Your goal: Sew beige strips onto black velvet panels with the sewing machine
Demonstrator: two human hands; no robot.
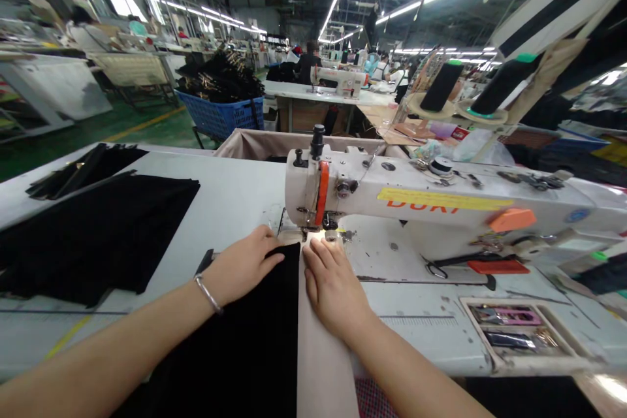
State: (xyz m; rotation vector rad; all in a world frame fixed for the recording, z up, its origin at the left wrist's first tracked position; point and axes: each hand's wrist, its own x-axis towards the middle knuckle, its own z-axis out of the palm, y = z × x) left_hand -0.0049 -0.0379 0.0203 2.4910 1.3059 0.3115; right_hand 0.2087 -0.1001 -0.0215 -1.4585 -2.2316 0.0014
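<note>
A white sewing machine (431, 196) with orange lettering stands on the table in front of me. Black fabric (255, 339) stretches from its needle area down to the front edge, alongside a beige fabric strip (321, 366). My left hand (247, 264), a bangle on its wrist, lies on the top end of the black fabric with thumb and fingers apart. Flat on the beige strip, just below the presser foot (306, 233), is my right hand (336, 284), fingers extended close together. The fingertips near the foot are partly hard to make out.
Black fabric pieces (112, 228) lie on the left of the table. A tool tray (524, 333) is set in at right, near scissors (435, 269). Thread cones (441, 86) stand behind the machine. Beyond are a full blue basket (220, 116) and other people at machines.
</note>
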